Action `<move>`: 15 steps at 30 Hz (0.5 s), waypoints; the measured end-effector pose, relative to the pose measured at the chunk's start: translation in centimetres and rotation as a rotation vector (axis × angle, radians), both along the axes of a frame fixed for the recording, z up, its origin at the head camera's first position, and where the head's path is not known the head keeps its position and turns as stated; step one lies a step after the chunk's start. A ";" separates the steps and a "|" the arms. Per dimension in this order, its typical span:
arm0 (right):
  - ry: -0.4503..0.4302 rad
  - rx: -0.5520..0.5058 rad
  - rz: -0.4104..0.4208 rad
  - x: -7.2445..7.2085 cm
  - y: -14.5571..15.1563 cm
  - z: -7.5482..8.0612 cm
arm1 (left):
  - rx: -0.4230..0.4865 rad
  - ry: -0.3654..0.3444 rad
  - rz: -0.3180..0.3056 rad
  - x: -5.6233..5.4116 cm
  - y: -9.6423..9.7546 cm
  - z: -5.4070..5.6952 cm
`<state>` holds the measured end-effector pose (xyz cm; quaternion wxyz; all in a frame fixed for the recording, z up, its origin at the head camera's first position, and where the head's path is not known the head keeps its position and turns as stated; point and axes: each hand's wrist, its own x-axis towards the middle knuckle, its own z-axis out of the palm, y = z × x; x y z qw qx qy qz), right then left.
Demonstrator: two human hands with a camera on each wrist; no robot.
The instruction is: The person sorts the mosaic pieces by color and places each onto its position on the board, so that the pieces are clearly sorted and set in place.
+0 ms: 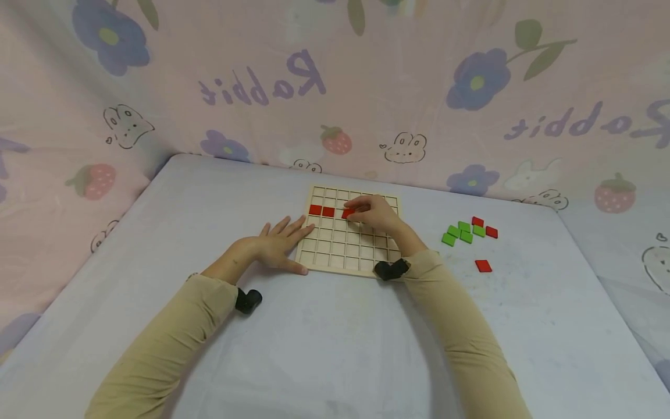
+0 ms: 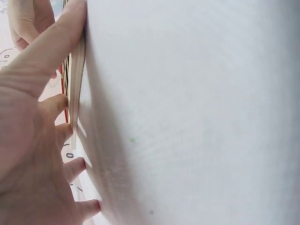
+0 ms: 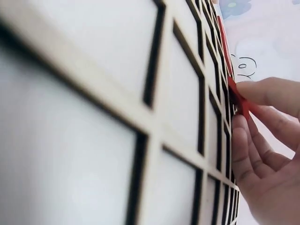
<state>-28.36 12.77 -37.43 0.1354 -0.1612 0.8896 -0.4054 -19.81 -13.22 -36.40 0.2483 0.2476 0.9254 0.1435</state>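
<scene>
A wooden grid board [image 1: 335, 272] lies on the table, two red square tiles [image 1: 321, 211] side by side in one of its rows. My right hand [image 1: 374, 212] pinches another red tile [image 1: 348, 214] in that row, a short gap to their right. In the right wrist view this red tile [image 3: 239, 99] is tilted between thumb and fingertips, close against the grid bars. Fingers spread, my left hand [image 1: 277, 243] rests at the board's left edge. The left wrist view shows its thumb [image 2: 56, 40] along the board's side [image 2: 76, 89].
Right of the board lie several green tiles [image 1: 464, 235] with two red tiles [image 1: 491, 232] beside them. Nearer the front is a single red tile [image 1: 484, 266]. A patterned curtain [image 1: 366, 87] stands behind the white table [image 1: 335, 349]. Each wrist wears a black camera [image 1: 248, 301].
</scene>
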 end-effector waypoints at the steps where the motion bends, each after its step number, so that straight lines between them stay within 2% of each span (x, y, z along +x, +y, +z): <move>1: -0.003 0.001 -0.003 0.0 -0.1 0.0 | -0.001 0.000 0.002 0.0 0.0 0.0; 7: -0.013 -0.026 -0.008 0.0 -0.2 -0.1 | -0.005 -0.003 0.009 0.1 0.0 0.0; 8: -0.018 -0.031 -0.004 0.4 -0.4 0.4 | -0.007 -0.001 0.009 0.0 0.0 0.0; 10: -0.020 -0.042 0.000 0.5 -0.4 0.4 | -0.008 -0.001 0.009 0.0 0.0 -0.1; 14: -0.018 -0.029 -0.006 0.5 -0.4 0.5 | -0.007 -0.002 0.011 0.0 0.0 -0.1; 15: -0.010 -0.024 -0.010 0.2 -0.2 0.0 | -0.006 -0.003 0.012 0.0 0.0 -0.1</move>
